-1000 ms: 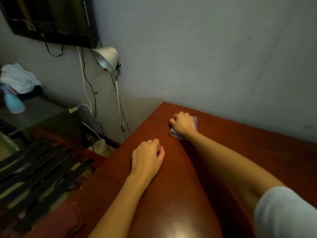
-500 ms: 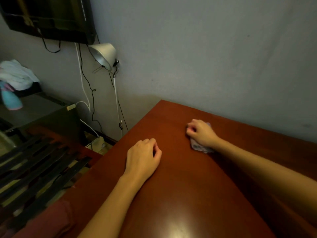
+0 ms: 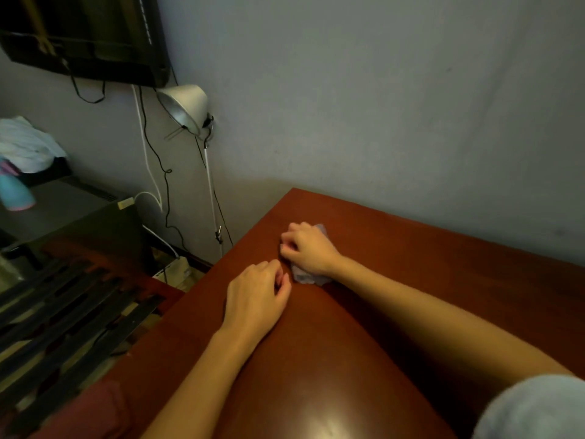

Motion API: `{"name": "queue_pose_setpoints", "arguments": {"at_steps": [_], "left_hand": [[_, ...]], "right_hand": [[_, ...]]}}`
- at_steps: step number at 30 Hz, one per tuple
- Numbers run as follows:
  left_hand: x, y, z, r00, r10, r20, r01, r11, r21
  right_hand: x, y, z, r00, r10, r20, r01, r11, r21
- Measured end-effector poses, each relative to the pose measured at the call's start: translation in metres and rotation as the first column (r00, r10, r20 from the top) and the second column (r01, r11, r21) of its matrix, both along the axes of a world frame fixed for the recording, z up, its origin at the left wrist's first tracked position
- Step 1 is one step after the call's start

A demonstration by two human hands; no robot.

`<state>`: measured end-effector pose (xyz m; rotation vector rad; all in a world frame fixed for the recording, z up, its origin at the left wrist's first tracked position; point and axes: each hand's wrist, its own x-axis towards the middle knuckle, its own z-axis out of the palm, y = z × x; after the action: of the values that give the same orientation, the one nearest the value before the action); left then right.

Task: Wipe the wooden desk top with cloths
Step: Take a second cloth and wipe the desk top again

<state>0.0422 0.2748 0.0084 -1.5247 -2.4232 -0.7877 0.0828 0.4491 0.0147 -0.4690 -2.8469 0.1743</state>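
Your right hand [image 3: 308,250] slid back left, fingers curled over the cloth [image 3: 305,277] near the desk [image 3: 411,245] far-left corner; left hand [image 3: 256,299] rests just beside, loosely curled, holding nothing.

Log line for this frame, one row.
phase: wipe | right hand: grips cloth on wooden desk top | left hand: rests on desk top, curled, no cloth seen
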Motion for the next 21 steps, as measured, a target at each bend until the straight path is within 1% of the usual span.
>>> {"name": "queue_pose_setpoints", "arguments": {"at_steps": [1,2,4,6,9,11,15,16,18,21], "left_hand": [[0.0,-0.001,0.0,1.0,-0.002,0.003,0.002,1.0,0.003],[0.0,-0.001,-0.001,1.0,-0.002,0.005,0.002,1.0,0.003],[0.0,-0.002,-0.001,1.0,-0.007,0.012,0.007,1.0,-0.003],[-0.001,-0.002,-0.001,1.0,-0.013,0.023,0.013,1.0,-0.005],[0.0,-0.001,-0.001,1.0,-0.019,0.022,0.019,1.0,0.008],[0.0,0.001,0.0,1.0,-0.017,0.009,0.017,1.0,-0.011],[0.0,0.002,0.0,1.0,-0.015,0.004,0.015,1.0,-0.016],[0.0,0.002,0.0,1.0,-0.016,0.005,0.016,1.0,-0.015],[0.001,0.002,0.001,1.0,-0.015,0.003,0.015,1.0,-0.021],[-0.001,0.001,0.0,1.0,-0.007,0.005,0.007,1.0,-0.022]], "right_hand": [[0.013,-0.003,0.0,0.997,0.075,-0.011,-0.076,0.997,-0.021],[0.026,0.0,0.001,0.993,0.116,-0.016,-0.117,0.992,-0.048],[0.05,0.018,0.002,0.995,0.101,-0.019,-0.102,0.991,-0.081],[0.07,0.049,0.0,0.999,0.005,-0.044,-0.009,0.996,-0.09],[0.078,0.102,-0.001,0.973,-0.224,-0.057,0.219,0.973,-0.074],[0.065,0.132,0.0,0.929,-0.369,-0.033,0.365,0.927,-0.09],[0.01,0.153,0.004,0.851,-0.525,0.009,0.523,0.847,-0.089],[-0.007,0.149,0.005,0.846,-0.533,0.018,0.533,0.844,-0.068],[-0.04,0.126,0.007,0.877,-0.48,0.032,0.481,0.877,-0.012],[-0.071,0.074,0.008,0.961,-0.273,0.048,0.272,0.962,0.018]]}}
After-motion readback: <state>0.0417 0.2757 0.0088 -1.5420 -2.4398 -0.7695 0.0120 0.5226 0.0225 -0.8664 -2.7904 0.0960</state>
